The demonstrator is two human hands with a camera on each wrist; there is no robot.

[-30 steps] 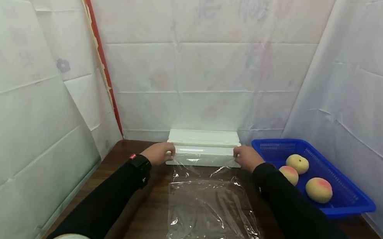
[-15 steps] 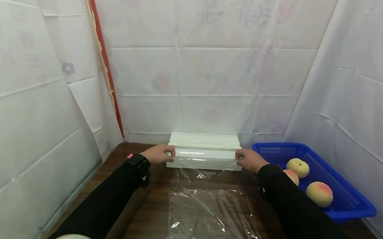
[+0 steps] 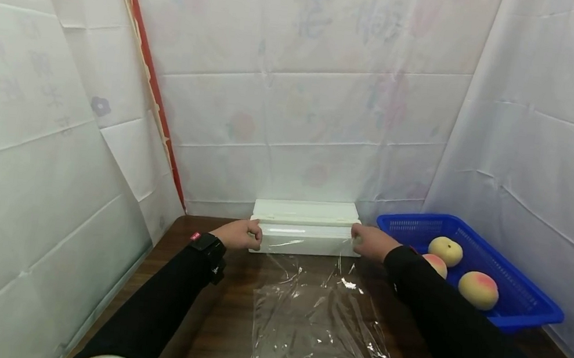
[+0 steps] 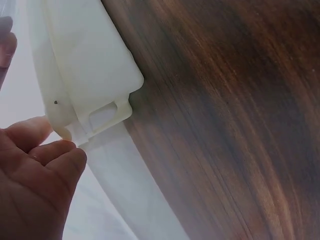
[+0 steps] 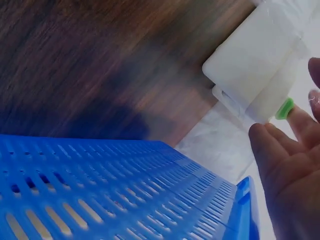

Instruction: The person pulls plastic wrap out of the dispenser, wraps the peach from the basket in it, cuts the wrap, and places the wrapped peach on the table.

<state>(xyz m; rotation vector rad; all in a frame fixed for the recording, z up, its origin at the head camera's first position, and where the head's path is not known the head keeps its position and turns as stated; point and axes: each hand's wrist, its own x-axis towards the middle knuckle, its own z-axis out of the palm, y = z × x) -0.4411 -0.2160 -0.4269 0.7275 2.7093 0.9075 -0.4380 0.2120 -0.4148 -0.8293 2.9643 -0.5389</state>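
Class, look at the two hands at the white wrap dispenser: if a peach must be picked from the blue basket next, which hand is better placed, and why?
Probably the right hand: it rests at the dispenser end beside the blue basket holding the peaches. The left hand is at the far end.

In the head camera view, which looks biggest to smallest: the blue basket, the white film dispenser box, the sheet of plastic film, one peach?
1. Blue basket
2. Plastic film, close to the basket, nearer the camera, so unsure
3. Dispenser box
4. Peach

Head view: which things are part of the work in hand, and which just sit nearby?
In use:
white plastic film dispenser box
clear cling film sheet
left hand
right hand

Lying about:
blue plastic basket
three peaches
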